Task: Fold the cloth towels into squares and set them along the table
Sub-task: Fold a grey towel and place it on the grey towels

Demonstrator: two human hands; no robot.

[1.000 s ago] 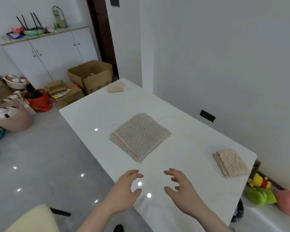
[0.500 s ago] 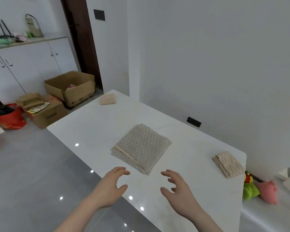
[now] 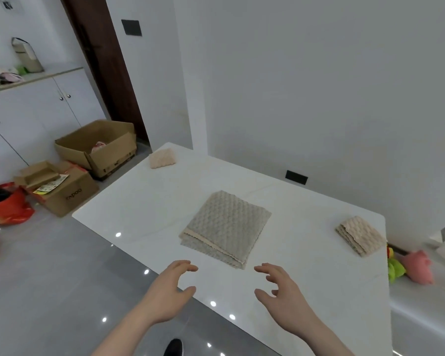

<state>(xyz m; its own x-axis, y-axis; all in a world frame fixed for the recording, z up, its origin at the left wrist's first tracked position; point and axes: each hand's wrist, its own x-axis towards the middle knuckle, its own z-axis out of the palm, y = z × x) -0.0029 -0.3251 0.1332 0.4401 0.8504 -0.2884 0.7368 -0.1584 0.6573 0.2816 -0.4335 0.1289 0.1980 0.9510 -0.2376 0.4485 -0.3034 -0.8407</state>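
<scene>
Fingers of both hands are loosely spread and grasp nothing: the left hand and the right hand hover over the near edge of the glossy white table, just short of the large grey-beige waffle-textured cloth towel, which lies half-folded at the table's middle. Well apart from it, a small folded beige towel square sits near the right end and a small folded pinkish towel square near the far corner. Open brown cardboard boxes stand on the grey floor beyond.
</scene>
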